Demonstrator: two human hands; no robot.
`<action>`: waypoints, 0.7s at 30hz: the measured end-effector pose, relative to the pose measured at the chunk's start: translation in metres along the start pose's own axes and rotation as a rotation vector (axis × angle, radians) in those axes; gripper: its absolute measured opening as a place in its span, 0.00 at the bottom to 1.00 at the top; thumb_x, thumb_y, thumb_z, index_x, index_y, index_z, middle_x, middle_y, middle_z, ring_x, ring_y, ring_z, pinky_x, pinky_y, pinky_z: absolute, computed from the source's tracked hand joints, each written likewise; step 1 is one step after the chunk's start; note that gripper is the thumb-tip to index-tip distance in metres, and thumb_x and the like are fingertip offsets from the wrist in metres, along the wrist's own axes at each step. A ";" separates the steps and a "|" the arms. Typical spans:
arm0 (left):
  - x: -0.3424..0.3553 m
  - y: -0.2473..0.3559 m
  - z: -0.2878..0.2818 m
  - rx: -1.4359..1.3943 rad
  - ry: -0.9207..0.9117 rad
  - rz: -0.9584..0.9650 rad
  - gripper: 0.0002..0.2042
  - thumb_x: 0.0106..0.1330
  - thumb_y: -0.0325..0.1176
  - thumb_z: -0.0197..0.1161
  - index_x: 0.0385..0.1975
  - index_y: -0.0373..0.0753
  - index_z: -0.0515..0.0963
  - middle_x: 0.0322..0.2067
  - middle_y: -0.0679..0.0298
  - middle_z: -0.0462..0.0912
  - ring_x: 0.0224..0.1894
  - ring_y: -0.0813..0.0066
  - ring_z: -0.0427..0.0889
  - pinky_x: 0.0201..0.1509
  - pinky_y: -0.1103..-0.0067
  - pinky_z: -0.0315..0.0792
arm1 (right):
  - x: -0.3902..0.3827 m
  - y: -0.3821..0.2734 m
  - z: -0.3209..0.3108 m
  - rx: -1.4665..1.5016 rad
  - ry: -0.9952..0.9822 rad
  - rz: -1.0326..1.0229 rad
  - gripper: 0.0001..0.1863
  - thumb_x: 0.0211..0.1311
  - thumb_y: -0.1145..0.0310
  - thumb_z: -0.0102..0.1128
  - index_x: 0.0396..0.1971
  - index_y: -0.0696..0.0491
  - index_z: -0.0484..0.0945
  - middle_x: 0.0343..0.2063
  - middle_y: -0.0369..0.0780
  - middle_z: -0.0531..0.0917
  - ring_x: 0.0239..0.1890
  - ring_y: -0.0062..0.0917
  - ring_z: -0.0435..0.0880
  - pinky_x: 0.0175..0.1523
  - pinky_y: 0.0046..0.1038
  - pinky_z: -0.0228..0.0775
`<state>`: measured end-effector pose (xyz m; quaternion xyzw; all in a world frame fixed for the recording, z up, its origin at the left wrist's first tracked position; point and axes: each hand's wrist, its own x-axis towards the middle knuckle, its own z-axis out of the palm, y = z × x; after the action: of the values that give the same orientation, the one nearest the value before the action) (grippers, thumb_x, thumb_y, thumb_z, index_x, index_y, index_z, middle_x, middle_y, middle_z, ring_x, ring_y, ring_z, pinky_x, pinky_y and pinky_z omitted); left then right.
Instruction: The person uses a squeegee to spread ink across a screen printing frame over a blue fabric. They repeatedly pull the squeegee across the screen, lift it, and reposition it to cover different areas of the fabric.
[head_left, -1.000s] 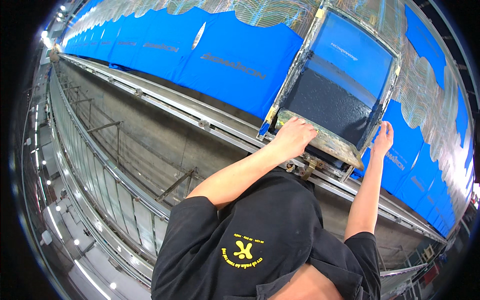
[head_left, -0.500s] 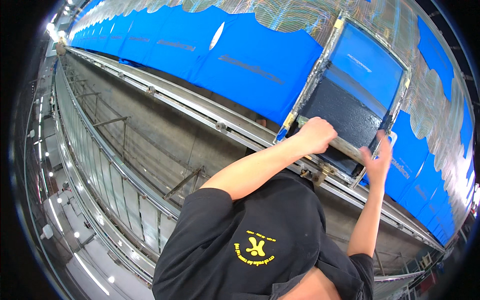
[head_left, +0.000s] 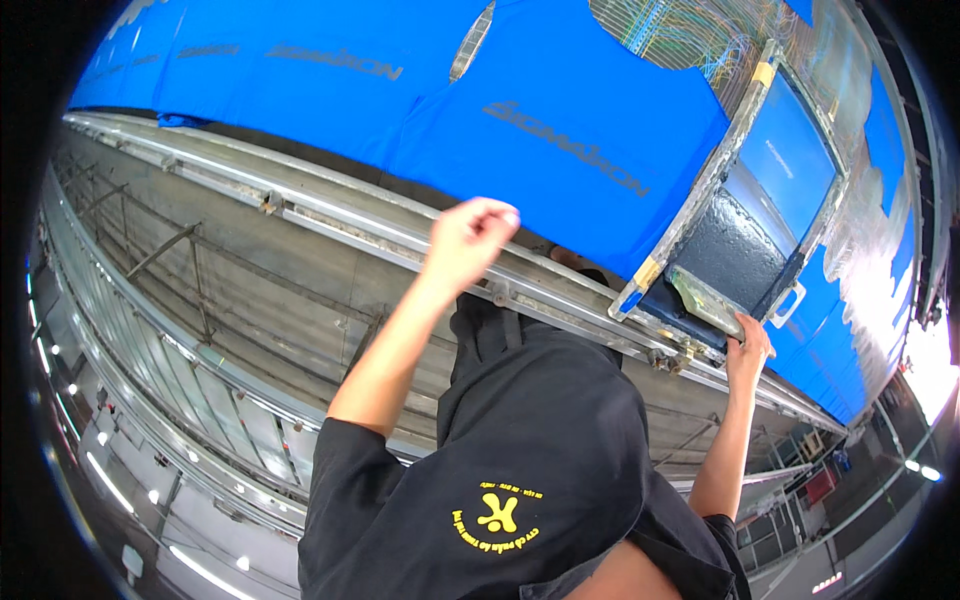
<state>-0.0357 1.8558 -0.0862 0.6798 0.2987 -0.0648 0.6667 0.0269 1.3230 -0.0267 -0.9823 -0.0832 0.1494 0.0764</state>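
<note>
My left hand [head_left: 470, 240] is raised near the long metal rail [head_left: 350, 215] and the blue fabric panels [head_left: 590, 120], its fingers curled with nothing visible in them. At the right, a rectangular screen frame [head_left: 693, 220] with taped, stained edges holds dark wet ink [head_left: 733, 245] across its lower part, with translucent blue mesh above. My right hand [head_left: 748, 340] grips the right end of a stained squeegee bar [head_left: 700, 300] lying along the frame's lower end, beside a white handle [head_left: 790, 305] on the frame's side.
More printed blue panels run along the bed to the left and right, over a line-marked translucent surface [head_left: 650, 35]. Below the rail are metal struts [head_left: 160, 250] and a railing [head_left: 230, 400]. A dark garment covers my body at the bottom center.
My left hand has left the squeegee and moved left and up. My right hand has moved down from the frame's right side onto the squeegee's end. The view has shifted, putting the frame farther right.
</note>
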 end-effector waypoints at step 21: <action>0.150 0.066 -0.048 0.235 -0.027 -0.336 0.10 0.72 0.37 0.70 0.43 0.37 0.89 0.20 0.73 0.79 0.21 0.88 0.74 0.22 0.84 0.66 | 0.014 -0.015 -0.012 -0.001 -0.140 0.173 0.34 0.43 0.86 0.61 0.56 0.50 0.84 0.58 0.43 0.84 0.66 0.41 0.78 0.75 0.42 0.59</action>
<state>0.1037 1.9534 -0.0974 0.6926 0.3894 -0.2188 0.5664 0.0415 1.3390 -0.0163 -0.9730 -0.0031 0.2236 0.0565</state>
